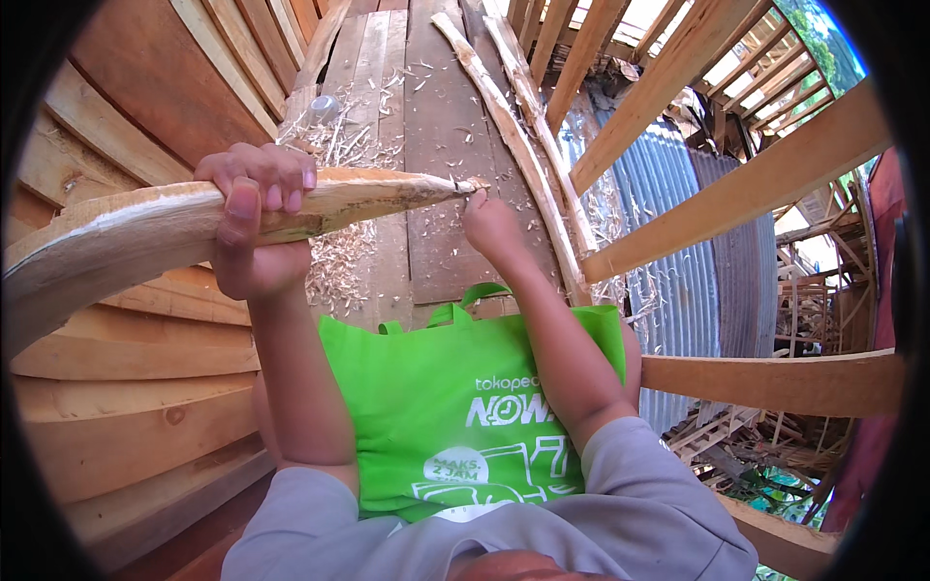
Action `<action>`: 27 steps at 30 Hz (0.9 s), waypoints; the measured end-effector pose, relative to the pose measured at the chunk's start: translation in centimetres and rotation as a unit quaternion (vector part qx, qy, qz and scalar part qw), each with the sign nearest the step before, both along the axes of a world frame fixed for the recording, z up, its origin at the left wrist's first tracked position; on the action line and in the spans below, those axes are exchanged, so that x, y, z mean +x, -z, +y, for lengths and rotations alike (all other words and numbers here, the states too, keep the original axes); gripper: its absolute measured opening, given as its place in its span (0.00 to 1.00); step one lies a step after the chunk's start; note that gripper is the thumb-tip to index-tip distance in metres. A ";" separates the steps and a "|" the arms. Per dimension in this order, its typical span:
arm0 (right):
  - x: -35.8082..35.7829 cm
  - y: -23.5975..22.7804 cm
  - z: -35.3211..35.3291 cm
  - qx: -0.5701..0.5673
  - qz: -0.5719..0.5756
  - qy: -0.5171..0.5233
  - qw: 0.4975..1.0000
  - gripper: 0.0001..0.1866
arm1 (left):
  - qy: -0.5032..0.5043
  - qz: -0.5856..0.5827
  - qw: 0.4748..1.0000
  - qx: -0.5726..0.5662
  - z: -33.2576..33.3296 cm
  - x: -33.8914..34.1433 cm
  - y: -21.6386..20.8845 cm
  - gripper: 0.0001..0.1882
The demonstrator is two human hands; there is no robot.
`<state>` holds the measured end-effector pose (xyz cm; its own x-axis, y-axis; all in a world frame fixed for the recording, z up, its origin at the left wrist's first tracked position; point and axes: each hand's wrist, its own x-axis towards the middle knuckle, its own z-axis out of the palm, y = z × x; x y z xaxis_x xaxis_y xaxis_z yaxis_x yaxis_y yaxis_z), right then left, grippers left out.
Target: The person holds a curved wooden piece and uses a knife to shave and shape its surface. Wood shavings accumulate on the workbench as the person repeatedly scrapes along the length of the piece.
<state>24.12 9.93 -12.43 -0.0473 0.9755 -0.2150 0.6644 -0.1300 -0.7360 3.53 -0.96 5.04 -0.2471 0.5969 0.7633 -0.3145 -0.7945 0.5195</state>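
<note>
A long, peeled piece of wood is raised across the view, thick at the left rim and tapering to a thin end near the middle. My left hand wraps around it, thumb and fingers closed. At its narrow tip my right hand is closed, with the fingertips against the end. A dark line crosses the wood there; whatever the right fingers hold is too small to make out. A green cloth bag with white print lies over my lap, below both forearms.
Wood shavings litter the plank floor. Two pale peeled poles lie along its right side, beside slatted railing posts. Corrugated metal sheets show beyond. A clear plastic cup sits near the plank wall at left.
</note>
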 end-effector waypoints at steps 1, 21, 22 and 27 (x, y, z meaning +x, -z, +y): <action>-1.4 -3.4 -1.4 -0.001 0.001 -0.031 1.000 0.34 | -0.006 -0.005 1.000 -0.003 -0.2 -0.3 0.2 0.08; 1.2 2.9 1.8 0.030 -0.046 0.032 0.998 0.34 | -0.009 -0.023 1.000 -0.003 0.4 0.5 -0.2 0.09; 0.8 3.4 1.6 0.022 -0.055 0.028 0.998 0.34 | -0.008 -0.024 1.000 -0.006 0.0 0.3 0.1 0.10; 0.3 2.4 1.3 -0.016 -0.053 -0.013 0.998 0.33 | -0.003 -0.017 1.000 -0.005 0.4 0.4 0.2 0.10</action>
<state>24.37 11.26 -14.86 -0.0468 0.9668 -0.2512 0.7422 -0.1347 -0.6565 3.91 -0.59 4.88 -0.2765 0.6025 0.7487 -0.3277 -0.7915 0.5158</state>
